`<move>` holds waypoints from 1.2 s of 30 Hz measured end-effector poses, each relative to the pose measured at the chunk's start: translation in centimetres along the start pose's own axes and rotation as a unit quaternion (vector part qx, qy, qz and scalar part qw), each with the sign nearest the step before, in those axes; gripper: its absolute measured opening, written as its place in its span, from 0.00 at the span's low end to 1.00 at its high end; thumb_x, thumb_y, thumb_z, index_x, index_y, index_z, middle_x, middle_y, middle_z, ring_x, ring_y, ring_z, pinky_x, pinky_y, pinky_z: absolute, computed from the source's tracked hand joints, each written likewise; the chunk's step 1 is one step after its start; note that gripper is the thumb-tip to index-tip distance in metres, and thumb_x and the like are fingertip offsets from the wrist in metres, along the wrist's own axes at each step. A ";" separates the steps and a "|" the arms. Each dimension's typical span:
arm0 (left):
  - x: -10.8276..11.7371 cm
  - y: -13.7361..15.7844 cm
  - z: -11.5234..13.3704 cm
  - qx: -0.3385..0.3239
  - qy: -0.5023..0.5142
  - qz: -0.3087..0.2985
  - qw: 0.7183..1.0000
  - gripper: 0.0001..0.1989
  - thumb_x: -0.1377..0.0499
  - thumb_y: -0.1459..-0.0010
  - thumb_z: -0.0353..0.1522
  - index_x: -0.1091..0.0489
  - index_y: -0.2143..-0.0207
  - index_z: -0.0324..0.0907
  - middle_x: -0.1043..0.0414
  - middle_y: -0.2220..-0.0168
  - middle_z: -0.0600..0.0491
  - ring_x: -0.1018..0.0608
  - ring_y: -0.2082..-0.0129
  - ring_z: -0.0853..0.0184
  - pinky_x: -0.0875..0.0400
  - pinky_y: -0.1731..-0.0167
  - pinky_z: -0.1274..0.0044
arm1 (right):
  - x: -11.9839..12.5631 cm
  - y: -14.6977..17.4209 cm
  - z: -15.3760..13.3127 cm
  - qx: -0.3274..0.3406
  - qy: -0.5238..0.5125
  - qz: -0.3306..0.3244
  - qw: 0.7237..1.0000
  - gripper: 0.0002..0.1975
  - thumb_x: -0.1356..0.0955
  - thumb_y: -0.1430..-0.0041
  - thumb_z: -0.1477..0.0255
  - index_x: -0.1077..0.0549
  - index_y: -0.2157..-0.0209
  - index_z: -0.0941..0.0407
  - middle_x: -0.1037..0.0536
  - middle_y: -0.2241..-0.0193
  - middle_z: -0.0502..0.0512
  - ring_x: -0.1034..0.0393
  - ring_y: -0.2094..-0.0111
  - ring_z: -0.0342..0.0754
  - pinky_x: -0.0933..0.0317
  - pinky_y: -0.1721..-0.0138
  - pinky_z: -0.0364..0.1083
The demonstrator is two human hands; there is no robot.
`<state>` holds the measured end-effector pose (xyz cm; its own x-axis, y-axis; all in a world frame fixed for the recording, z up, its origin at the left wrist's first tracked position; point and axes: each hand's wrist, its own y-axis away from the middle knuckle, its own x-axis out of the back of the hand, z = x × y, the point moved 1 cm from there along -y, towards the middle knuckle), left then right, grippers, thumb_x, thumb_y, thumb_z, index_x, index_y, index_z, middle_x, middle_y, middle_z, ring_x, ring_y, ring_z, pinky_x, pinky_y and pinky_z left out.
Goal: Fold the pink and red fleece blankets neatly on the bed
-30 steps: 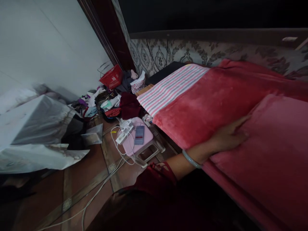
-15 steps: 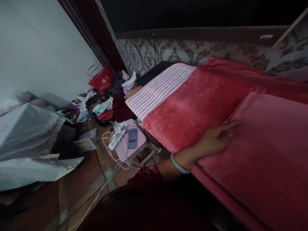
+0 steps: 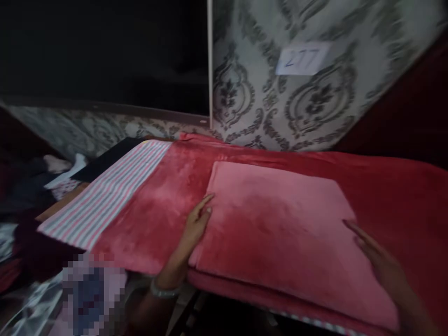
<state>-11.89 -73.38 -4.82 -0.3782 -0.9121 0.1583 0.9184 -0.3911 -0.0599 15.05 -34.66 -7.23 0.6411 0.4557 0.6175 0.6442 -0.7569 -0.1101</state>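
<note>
A folded pink-red plush cloth [image 3: 280, 228] lies on a table that is covered in red plush fabric [image 3: 147, 210]. My left hand [image 3: 198, 221], with a pale bangle at the wrist, rests against the left edge of the folded cloth, its fingers stretched out. Along the right edge lies my right hand [image 3: 378, 256], fingers extended and slightly blurred. Neither hand grips anything. To the left, a striped pink, grey and white piece of cloth [image 3: 108, 196] borders the red fabric. Striped cloth also peeks out under the folded stack at the front edge.
A large dark screen [image 3: 105, 56] hangs on the patterned wall behind the table. A paper marked 277 [image 3: 303, 58] is stuck on the wallpaper. At lower left stands a pink stool [image 3: 117, 282] with a pixelated object on it, beside a clothes pile [image 3: 35, 238].
My view has swung right, so the folded cloth is now in the middle. My right hand has come into view at its right edge. My left hand is at its left edge.
</note>
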 end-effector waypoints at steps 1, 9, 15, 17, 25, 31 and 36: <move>0.1 -0.2 0.0 0.005 0.001 0.002 1.000 0.24 0.40 0.42 0.41 0.25 0.44 0.45 0.27 0.40 0.50 0.29 0.37 0.56 0.41 0.34 0.63 | -0.2 0.0 -0.1 -0.028 -0.038 -0.001 0.999 0.26 0.34 0.43 0.47 0.21 0.48 0.41 0.25 0.42 0.54 0.38 0.36 0.62 0.41 0.35 0.57; 0.7 -1.4 0.1 -0.011 0.022 0.010 1.000 0.27 0.35 0.50 0.45 0.23 0.49 0.44 0.27 0.40 0.48 0.31 0.35 0.54 0.43 0.33 0.63 | -1.1 -0.4 -1.5 -0.001 -0.154 -0.057 0.986 0.34 0.32 0.45 0.46 0.26 0.40 0.46 0.34 0.35 0.50 0.46 0.31 0.59 0.51 0.31 0.58; 1.0 -1.5 0.8 -0.022 0.003 -0.006 1.000 0.25 0.35 0.49 0.42 0.23 0.49 0.43 0.28 0.39 0.47 0.31 0.36 0.55 0.43 0.34 0.63 | -1.7 -1.1 -1.6 0.032 -0.148 -0.058 0.987 0.35 0.31 0.48 0.47 0.25 0.41 0.46 0.32 0.36 0.52 0.45 0.32 0.59 0.47 0.33 0.57; 1.1 -1.5 1.0 -0.029 0.003 -0.008 1.000 0.25 0.35 0.49 0.41 0.24 0.49 0.42 0.28 0.39 0.46 0.30 0.36 0.55 0.43 0.34 0.63 | -2.0 -1.4 -1.8 0.032 -0.152 -0.052 0.987 0.34 0.31 0.49 0.49 0.24 0.43 0.47 0.31 0.37 0.53 0.43 0.33 0.60 0.46 0.33 0.57; 1.4 -1.9 3.6 -0.020 0.005 0.004 1.000 0.22 0.34 0.51 0.37 0.22 0.53 0.40 0.27 0.41 0.41 0.31 0.35 0.53 0.42 0.34 0.62 | -0.7 -1.1 -4.3 0.034 -0.163 -0.028 0.986 0.28 0.31 0.48 0.60 0.23 0.44 0.49 0.27 0.40 0.53 0.36 0.36 0.59 0.43 0.35 0.58; 1.3 -2.7 9.3 -0.084 0.033 -0.011 0.996 0.26 0.32 0.56 0.40 0.21 0.54 0.39 0.26 0.41 0.43 0.31 0.36 0.51 0.41 0.34 0.64 | 4.2 -0.7 -8.3 0.068 -0.180 -0.012 0.981 0.25 0.28 0.48 0.64 0.21 0.47 0.50 0.25 0.42 0.53 0.34 0.38 0.59 0.44 0.35 0.57; 0.1 -1.6 14.7 -0.130 0.068 -0.013 0.989 0.29 0.30 0.59 0.42 0.21 0.53 0.41 0.26 0.41 0.46 0.29 0.38 0.51 0.38 0.36 0.65 | 10.3 -2.5 -11.3 0.109 -0.173 0.007 0.979 0.25 0.28 0.47 0.66 0.21 0.46 0.50 0.26 0.40 0.50 0.34 0.38 0.58 0.45 0.34 0.57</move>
<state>-11.65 -71.09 9.75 -0.4292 -0.9027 0.0310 0.8537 -0.4166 -0.3124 15.33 -33.36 8.22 0.7285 0.6064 0.3187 0.6845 -0.6626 -0.3039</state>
